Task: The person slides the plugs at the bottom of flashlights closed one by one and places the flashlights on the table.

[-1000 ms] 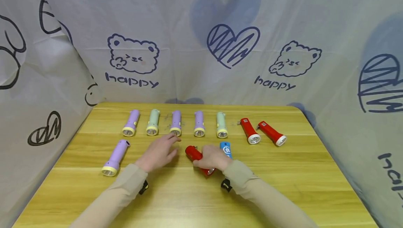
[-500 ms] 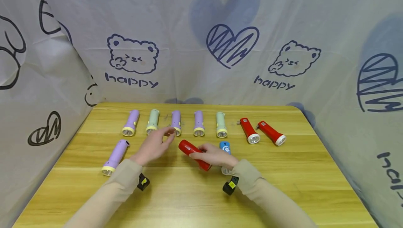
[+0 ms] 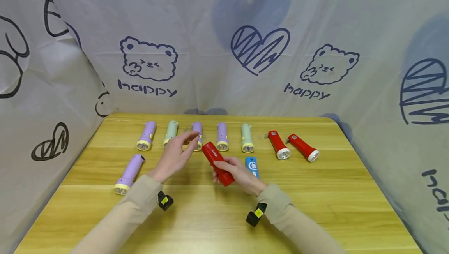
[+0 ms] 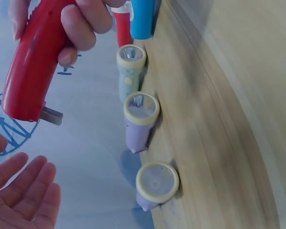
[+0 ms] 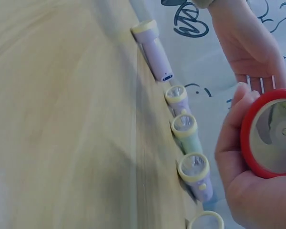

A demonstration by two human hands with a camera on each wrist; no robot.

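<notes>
My right hand (image 3: 242,174) grips a red flashlight (image 3: 216,164) above the table, its thumb along the top and its tail pointing away to the left. Metal plug prongs (image 4: 52,116) stick out of the tail in the left wrist view. The round lens (image 5: 276,136) with its red rim shows in the right wrist view. Beside the tail, my left hand (image 3: 175,156) hovers with extended fingers, holding nothing. A blue flashlight (image 3: 251,165) lies on the table, its lower part hidden behind my right hand.
Along the back of the wooden table (image 3: 315,207) lies a row of purple and pale green flashlights (image 3: 246,135). Two red flashlights with white heads (image 3: 277,144) lie to its right. A lone purple flashlight (image 3: 129,172) lies at the left. Printed cloth (image 3: 207,59) encloses the table.
My right hand has picked the red flashlight up off the table, turning and tilting it so its tail points up and away. My left hand has shifted slightly farther back.
</notes>
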